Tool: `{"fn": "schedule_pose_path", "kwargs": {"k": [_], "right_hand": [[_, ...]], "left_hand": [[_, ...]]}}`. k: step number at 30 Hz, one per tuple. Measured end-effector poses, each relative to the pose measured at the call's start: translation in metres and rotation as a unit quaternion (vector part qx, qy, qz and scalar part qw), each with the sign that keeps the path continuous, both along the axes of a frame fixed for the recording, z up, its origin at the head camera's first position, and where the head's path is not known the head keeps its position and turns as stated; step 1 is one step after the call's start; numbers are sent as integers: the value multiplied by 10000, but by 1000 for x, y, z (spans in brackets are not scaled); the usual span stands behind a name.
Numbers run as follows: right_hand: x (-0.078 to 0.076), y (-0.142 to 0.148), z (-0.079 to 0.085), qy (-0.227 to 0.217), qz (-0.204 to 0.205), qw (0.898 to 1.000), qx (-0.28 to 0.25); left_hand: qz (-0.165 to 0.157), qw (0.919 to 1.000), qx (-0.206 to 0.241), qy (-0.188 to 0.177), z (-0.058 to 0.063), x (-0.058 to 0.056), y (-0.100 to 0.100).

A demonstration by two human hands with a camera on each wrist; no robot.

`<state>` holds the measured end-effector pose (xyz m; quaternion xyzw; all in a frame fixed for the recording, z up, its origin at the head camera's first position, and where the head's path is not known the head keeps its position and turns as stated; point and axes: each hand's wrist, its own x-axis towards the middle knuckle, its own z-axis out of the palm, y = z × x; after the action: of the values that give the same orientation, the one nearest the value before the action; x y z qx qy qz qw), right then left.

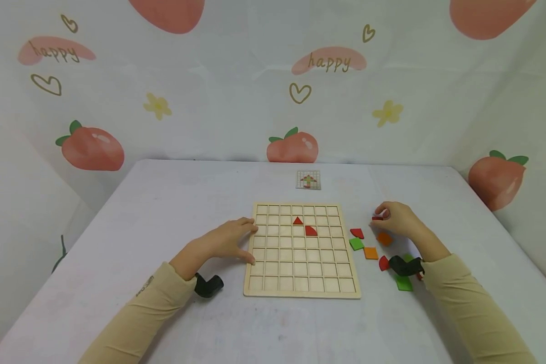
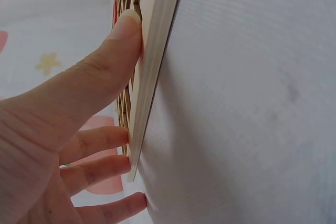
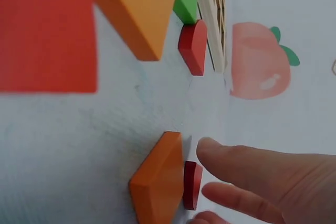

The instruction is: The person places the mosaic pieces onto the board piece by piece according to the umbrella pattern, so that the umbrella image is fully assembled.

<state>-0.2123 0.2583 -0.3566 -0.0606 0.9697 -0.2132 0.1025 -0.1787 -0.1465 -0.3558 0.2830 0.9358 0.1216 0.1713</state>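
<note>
My left hand lies at the left edge of a square wooden grid board, fingers spread. In the left wrist view its thumb rests over the board's rim. A red triangle and a red quarter-circle piece lie on the board. To the right of the board, my right hand reaches over the table with bent fingers around a small red piece. In the right wrist view, a gap shows between thumb and fingers beside that red piece, just behind an orange square.
Right of the board lie a red piece, a green square, an orange square and several more pieces, some partly hidden by the black wrist camera. A small pattern card lies behind the board.
</note>
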Motion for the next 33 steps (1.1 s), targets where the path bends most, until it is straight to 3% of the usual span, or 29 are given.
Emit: {"fn": "schedule_pose_path", "kwargs": {"k": [6, 22, 27, 33], "right_hand": [[1, -1, -1, -129, -179, 9998, 34], [2, -8, 0, 52, -31, 10000, 55], [7, -18, 9, 245, 249, 9992, -207], [14, -41, 15, 136, 682, 9962, -521]], "left_hand": [[20, 10000, 34, -29, -2, -1, -1], [23, 10000, 34, -59, -2, -1, -1], [14, 10000, 14, -40, -1, -1, -1], [22, 10000, 24, -32, -2, -1, -1]]}}
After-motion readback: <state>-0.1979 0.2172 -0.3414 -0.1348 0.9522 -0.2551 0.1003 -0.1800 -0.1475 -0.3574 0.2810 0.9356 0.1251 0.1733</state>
